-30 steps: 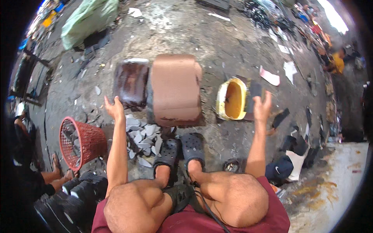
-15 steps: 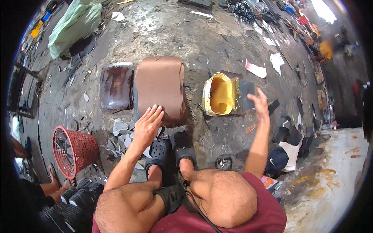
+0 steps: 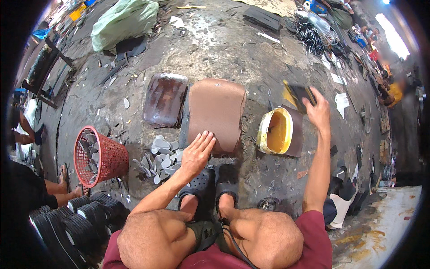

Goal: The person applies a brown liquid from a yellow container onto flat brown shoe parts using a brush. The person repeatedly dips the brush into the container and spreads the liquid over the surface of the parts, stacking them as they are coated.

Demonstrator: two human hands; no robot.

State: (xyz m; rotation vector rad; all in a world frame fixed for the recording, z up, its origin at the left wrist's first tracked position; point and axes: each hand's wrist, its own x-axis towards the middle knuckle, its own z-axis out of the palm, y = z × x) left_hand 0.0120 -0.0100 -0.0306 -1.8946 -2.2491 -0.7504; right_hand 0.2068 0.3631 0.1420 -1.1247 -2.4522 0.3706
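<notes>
With fingers stretched out flat, my left hand (image 3: 197,154) presses on the near end of a stack of brown sheets (image 3: 216,107) in front of my feet. My right hand (image 3: 319,107) grips a dark flat spreader (image 3: 299,93), its far edge smeared with yellow glue. The spreader is blurred by motion and hangs beyond a tub (image 3: 263,131) with a yellowed white rim and amber glue inside. A dark brown sheet (image 3: 295,134) shows beside the tub. Left of the stack lies a glossy, dark-stained slab (image 3: 165,99).
Grey sole-shaped pieces (image 3: 156,163) are heaped by my left foot. A red basket (image 3: 114,157) leans beside them, with similar pieces inside. Black soles (image 3: 85,219) are stacked at lower left near another person's feet (image 3: 69,193). A pale green plastic sheet (image 3: 123,24) lies at far left.
My right hand has lifted the spreader from the tub's side and carried it away, beyond the tub. My left hand stays on the brown stack. The whole view has shifted.
</notes>
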